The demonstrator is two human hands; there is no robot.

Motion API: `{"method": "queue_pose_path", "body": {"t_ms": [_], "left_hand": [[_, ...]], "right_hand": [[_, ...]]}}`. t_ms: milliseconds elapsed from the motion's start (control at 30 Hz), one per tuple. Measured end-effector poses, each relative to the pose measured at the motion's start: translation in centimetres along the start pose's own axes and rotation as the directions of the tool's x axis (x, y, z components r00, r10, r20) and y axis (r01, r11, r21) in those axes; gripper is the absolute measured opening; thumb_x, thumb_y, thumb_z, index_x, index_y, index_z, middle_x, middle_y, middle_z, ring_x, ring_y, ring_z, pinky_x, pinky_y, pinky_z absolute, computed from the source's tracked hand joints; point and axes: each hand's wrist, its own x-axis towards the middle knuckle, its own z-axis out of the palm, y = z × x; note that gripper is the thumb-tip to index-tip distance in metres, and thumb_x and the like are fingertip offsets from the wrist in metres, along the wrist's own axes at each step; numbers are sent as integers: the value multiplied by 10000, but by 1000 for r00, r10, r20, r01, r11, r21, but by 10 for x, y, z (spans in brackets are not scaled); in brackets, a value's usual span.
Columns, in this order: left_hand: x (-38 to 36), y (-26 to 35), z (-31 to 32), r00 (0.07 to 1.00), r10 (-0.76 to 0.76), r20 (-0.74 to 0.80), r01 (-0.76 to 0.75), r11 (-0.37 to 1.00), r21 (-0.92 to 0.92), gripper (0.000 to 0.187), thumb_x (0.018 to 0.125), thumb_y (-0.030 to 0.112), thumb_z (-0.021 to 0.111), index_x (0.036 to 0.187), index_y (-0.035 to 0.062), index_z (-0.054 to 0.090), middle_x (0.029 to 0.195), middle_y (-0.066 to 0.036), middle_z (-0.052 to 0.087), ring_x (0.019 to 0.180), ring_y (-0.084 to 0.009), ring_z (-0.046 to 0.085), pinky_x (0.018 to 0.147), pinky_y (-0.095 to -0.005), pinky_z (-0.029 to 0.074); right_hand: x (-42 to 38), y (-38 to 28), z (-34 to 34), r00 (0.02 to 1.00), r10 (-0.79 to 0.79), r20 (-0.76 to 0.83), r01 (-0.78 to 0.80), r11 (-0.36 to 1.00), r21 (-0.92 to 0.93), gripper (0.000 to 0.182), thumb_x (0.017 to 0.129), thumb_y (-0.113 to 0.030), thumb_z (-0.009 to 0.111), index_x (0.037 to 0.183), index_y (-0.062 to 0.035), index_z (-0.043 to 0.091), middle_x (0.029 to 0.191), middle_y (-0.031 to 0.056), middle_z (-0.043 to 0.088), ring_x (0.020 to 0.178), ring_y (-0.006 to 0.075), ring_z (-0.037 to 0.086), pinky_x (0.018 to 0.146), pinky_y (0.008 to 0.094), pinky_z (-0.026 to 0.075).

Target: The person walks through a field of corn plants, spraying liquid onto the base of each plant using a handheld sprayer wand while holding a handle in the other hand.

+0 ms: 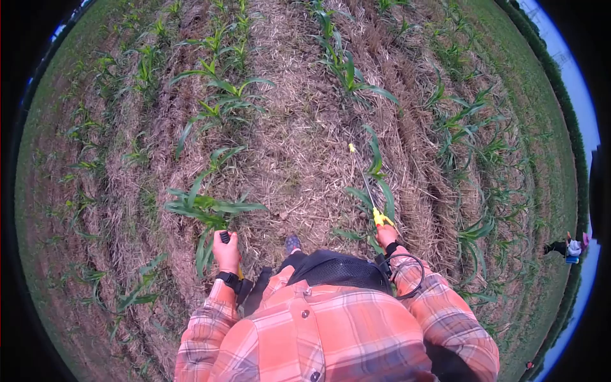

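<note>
My right hand [386,235] is closed round the yellow trigger handle of a spray wand [380,217]. The wand's thin metal tube runs forward and slightly left to a yellow nozzle [351,148] above the straw-covered ground, beside a young corn plant [375,169]. A dark hose [417,280] loops by my right forearm. In my closed left hand [227,253] is a black ribbed handle [224,236], its top end showing above the fingers. Just ahead of that hand stands another corn plant [207,205]. Whatever the handle joins is hidden.
Rows of young corn [347,70] stretch ahead and to both sides over dry straw [293,140]. One patterned shoe [292,244] shows below my body. A dark mesh bag [340,274] lies across my waist. Far right, another person [573,247] stands in the field.
</note>
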Motion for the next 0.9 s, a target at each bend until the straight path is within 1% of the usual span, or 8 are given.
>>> {"method": "queue_pose_path", "body": {"t_ms": [67,267,333,400,567,667,733,900], "left_hand": [[15,-16,11,1000,-2,-5,3,997,77,158,685,57,579,714,42,425,579,-5,468,476,-89,440,425,-249,375],[52,-62,26,953,299,-43,-275,919,283,155,691,61,573,711,49,420,545,-12,458,400,-106,425,361,-250,349],[34,1,13,994,-58,90,65,995,-77,154,698,59,562,709,69,409,507,-7,426,329,-101,379,309,-239,314],[20,55,-22,958,-153,244,218,938,-268,150,711,64,539,701,86,391,470,7,372,301,-86,338,294,-225,301],[-35,146,-96,981,18,194,87,853,-515,166,736,106,480,744,102,313,430,16,282,303,-84,289,288,-213,262],[-22,159,-65,998,43,39,-28,943,-333,147,784,113,453,733,105,315,435,23,282,303,-64,274,286,-197,243],[14,147,-24,998,66,17,-60,972,-227,132,788,117,473,751,99,347,471,26,319,306,-55,281,282,-197,251],[91,119,59,990,139,13,-140,989,49,117,740,70,531,716,69,417,537,11,406,387,-64,367,338,-212,314]], "right_hand": [[7,-6,17,989,-139,50,143,986,-90,296,787,-293,440,655,-33,486,499,45,479,340,141,428,311,274,337],[-43,-95,31,894,-220,389,300,941,-158,275,776,-303,458,714,-45,530,553,26,517,435,108,457,406,252,358],[-49,-115,38,840,-261,475,360,924,-129,288,783,-315,450,721,-45,529,561,28,521,455,113,470,423,251,365],[-45,-127,49,761,-327,560,472,872,-132,297,787,-323,448,724,-44,528,567,32,524,474,114,480,450,249,376],[-20,-164,59,675,-294,677,496,860,-121,323,778,-346,455,756,-36,543,621,72,547,566,169,519,523,295,393],[5,-179,61,675,-363,642,560,819,-127,344,765,-355,453,789,-28,557,690,121,567,647,226,548,571,331,402],[25,-184,58,768,-333,547,457,883,-106,285,773,-307,462,739,-36,542,584,44,541,509,131,509,472,274,395],[81,-183,32,906,-214,366,259,963,-79,290,772,-305,439,698,-41,536,527,33,511,409,122,466,373,265,351]]}}
